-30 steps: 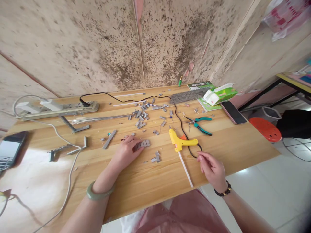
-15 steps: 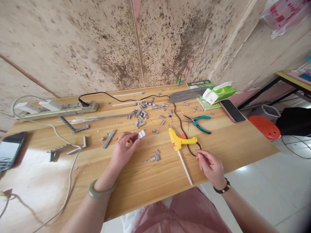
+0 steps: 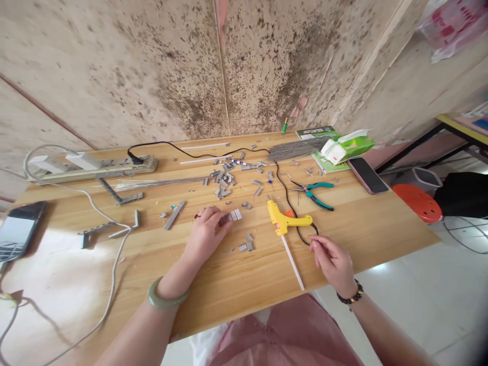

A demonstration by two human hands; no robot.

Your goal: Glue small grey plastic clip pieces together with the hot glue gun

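1. Gray segmented strip (image 3: 233,216): in the head view, it is in the fingers of the left hand (image 3: 208,235), over the middle of the table (image 3: 217,300). That hand is closed on one end, and the other end sticks out past the fingertips.
2. The right hand (image 3: 334,262) is curled near the table's front edge, thumb and fingertips close together beside the black cord (image 3: 282,184). Whether it pinches anything, I cannot tell.
3. The tabletop is pale wood with visible grain, with glare at its left side. Loose gray pieces (image 3: 224,179) are scattered across the center.
4. Between the hands lies a yellow glue gun (image 3: 292,221), a white glue stick (image 3: 293,264) extending from it; teal-handled pliers (image 3: 319,194) lie beyond, to the right.
5. Along the back are a power strip (image 3: 147,165), a bundle of thin gray rods (image 3: 299,148) and a green tissue pack (image 3: 353,147). A phone (image 3: 368,176) lies near the right edge.
6. Behind rises a beige wall (image 3: 152,76), heavily speckled with dark spots, with vertical seams.
7. At right, a red stool (image 3: 417,204) stands over glossy pale floor tiles (image 3: 400,290), and a plastic bag (image 3: 452,30) is high against the wall.
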